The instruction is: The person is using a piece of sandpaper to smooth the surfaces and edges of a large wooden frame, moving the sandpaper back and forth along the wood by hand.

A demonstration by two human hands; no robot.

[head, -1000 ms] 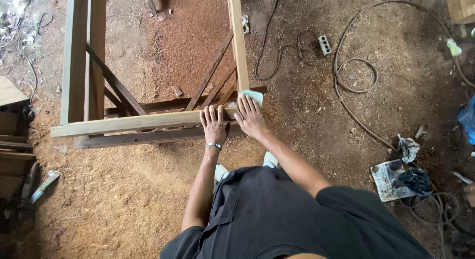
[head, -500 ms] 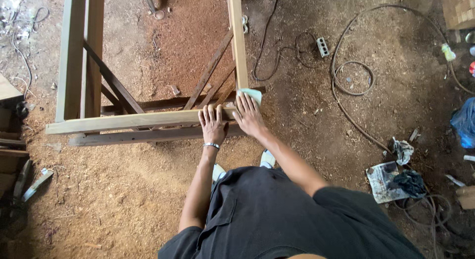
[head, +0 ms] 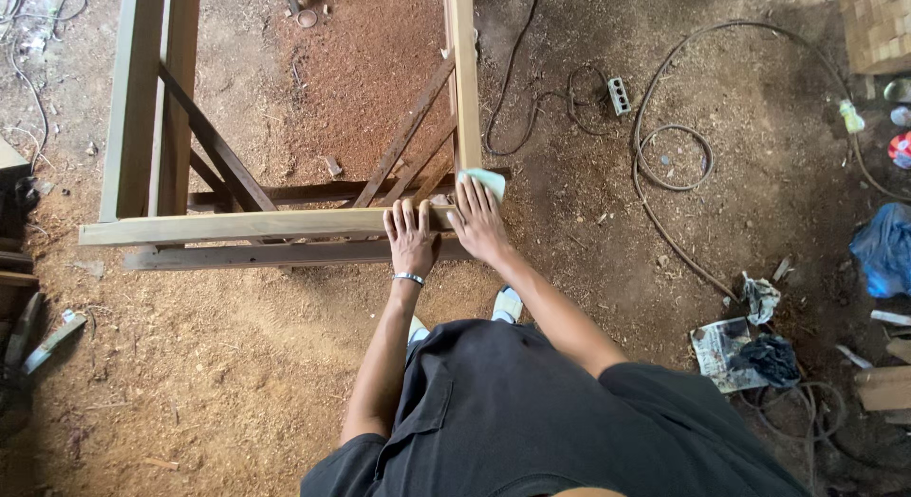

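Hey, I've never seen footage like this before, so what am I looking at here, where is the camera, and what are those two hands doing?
There is no machine here: the camera sits on a person's head and looks straight down, so you see their dark shirt, both arms and the ground below. The ground is dirt covered in sawdust. On it stands a wooden frame made of pale beams with darker diagonal braces. The left hand, with a bracelet at the wrist, lies flat on the frame's near beam. The right hand presses a small pale green pad, perhaps sandpaper, against the corner where the beams meet. Off to the right lie looping cables, a power strip, crumpled newspaper and a blue bag.
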